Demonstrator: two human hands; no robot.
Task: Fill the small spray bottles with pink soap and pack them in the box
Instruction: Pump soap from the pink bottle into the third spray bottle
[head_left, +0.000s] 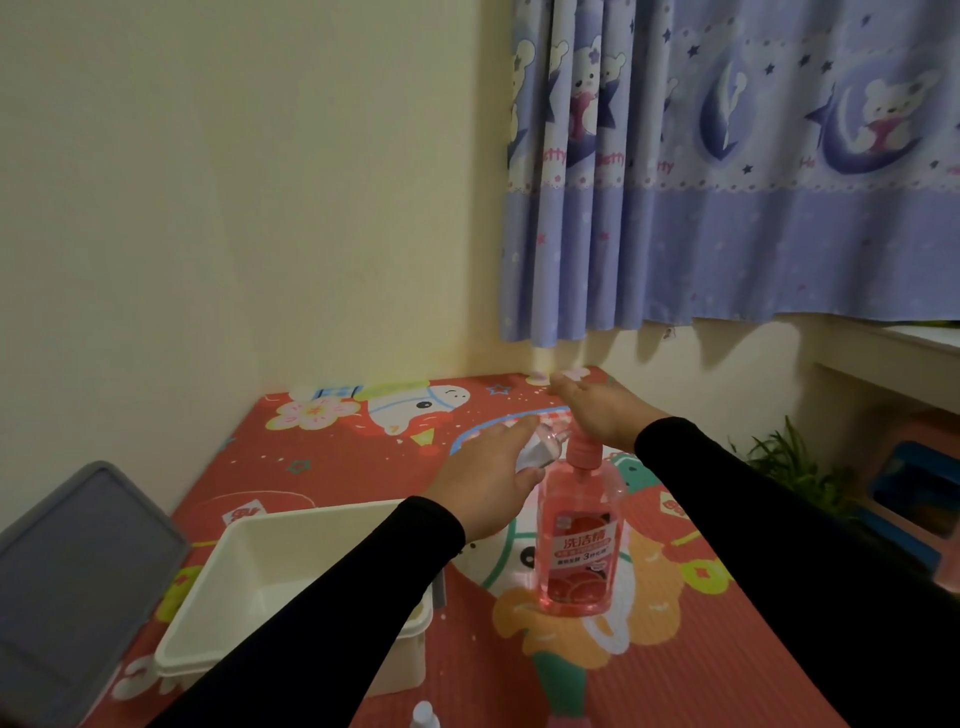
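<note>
My left hand (485, 480) grips the small spray bottle (540, 452) tilted, mouth toward the pump spout just right of it. My right hand (605, 415), fingers straight, presses the pump of the upright pink soap bottle (576, 545) on the bench.

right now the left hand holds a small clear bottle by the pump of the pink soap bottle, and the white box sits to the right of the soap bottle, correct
Not quite. The head view shows the white box to the left of the pink soap bottle, not the right. The rest holds: the left hand holds a small clear bottle by the pump.
</note>
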